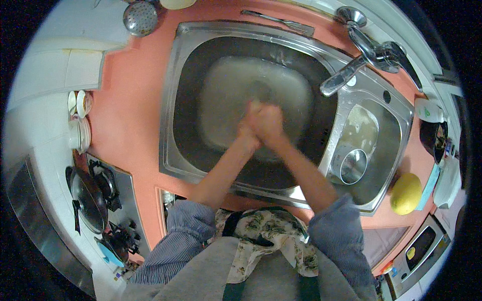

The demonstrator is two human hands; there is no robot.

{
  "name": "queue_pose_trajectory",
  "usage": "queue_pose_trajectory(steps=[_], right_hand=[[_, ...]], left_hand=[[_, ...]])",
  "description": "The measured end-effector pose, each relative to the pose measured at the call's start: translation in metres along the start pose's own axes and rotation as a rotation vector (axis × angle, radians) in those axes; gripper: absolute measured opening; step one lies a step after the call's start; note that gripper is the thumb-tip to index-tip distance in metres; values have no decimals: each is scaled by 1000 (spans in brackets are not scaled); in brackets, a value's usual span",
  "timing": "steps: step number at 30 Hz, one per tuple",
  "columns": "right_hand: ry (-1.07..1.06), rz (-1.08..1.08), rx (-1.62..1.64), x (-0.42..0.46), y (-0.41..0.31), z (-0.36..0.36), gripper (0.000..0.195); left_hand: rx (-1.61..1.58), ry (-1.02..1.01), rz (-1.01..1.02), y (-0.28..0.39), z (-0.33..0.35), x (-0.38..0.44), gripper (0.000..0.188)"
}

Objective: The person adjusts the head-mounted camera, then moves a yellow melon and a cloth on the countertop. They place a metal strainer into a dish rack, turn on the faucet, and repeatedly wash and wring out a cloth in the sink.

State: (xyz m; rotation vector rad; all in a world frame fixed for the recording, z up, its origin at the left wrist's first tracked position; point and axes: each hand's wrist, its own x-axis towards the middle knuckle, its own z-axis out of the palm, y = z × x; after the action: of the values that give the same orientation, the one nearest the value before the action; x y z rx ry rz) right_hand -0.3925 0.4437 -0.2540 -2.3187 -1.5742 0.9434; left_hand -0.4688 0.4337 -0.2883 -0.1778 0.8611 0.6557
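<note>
My left hand (248, 122) and my right hand (272, 122) are pressed together over the large basin of a stainless steel sink (167, 124). Both are blurred, and their fingers overlap, so I cannot tell whether anything is between them. Cloudy greyish water (226, 90) appears to cover the basin's bottom, with a dark round patch just beyond my fingertips. To the upper right, the chrome faucet (371, 52) has its spout angled over the basin's edge. In the smaller basin on the right, a metal cup (352, 165) sits beside whitish suds (359, 120).
Behind the sink lie a slotted turner (290, 24) and a perforated skimmer (140, 18). Stacked plates (80, 133) and a lidded pan (88, 199) on the gas stove are at left. A yellow melon (406, 193) rests right of the sink, above a microwave (418, 252).
</note>
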Motion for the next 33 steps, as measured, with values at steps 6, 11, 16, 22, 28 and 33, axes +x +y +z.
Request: queue_pose_trajectory(steps=[6,11,16,22,28,33], right_hand=[[149,79,31,-11,26,13,34],[-54,18,10,-2,45,15,29],[193,-218,-113,-35,48,49,29],[-40,342,291,-22,36,1,39],[14,81,25,-29,49,22,38],[-69,319,1016,-15,86,8,35]], left_hand=[[228,248,-49,-17,2,0,22],[129,360,-7,-49,-1,-3,21],[102,345,-131,-36,11,-14,22],[19,238,-148,-50,-9,-2,22],[272,203,-123,-49,1,-17,25],[683,108,-73,-35,18,-23,34]])
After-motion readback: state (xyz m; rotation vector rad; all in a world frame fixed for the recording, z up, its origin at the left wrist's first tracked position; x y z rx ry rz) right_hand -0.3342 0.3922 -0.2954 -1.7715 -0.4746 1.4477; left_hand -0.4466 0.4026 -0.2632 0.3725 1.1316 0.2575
